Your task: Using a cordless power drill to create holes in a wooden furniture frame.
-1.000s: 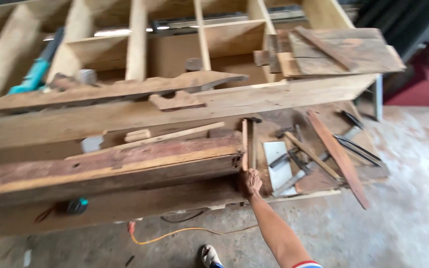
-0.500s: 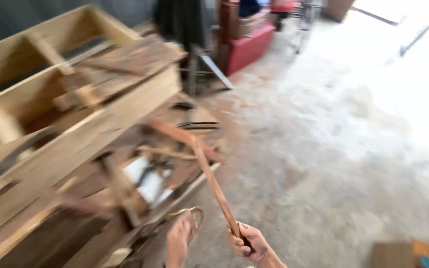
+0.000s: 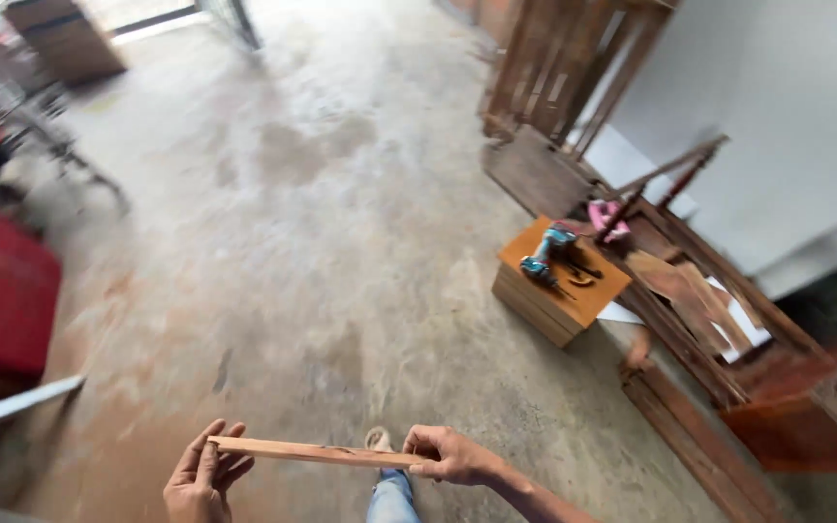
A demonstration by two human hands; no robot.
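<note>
Head view: we look down at a concrete floor (image 3: 341, 242) with both hands at the bottom edge.
Wood strip: we see a thin wood strip (image 3: 312, 451) held level across the bottom of the frame, at about 6 o'clock, just above a blue-jeaned leg (image 3: 391, 496) and a shoe (image 3: 377, 441).
Left hand: our left hand (image 3: 203, 476) is open, fingers spread, its palm and fingertips propped against the strip's left end.
Right hand: our right hand (image 3: 449, 455) is closed around the strip's right end, thumb on top.
Box: at 2 o'clock from the hands, well apart, we see a wooden box (image 3: 559, 283) with an orange top.
Drill: a teal drill (image 3: 546, 254) lies on the box top, beside some small dark pieces we cannot make out.
Wood frames: at 3 o'clock dark wood frames (image 3: 699, 329) lie along the wall; a slatted frame (image 3: 564, 68) leans at 1 o'clock.
Red case: at 9 o'clock we see a blurred red case (image 3: 2, 305), with a pale bar (image 3: 12, 407) below it.
</note>
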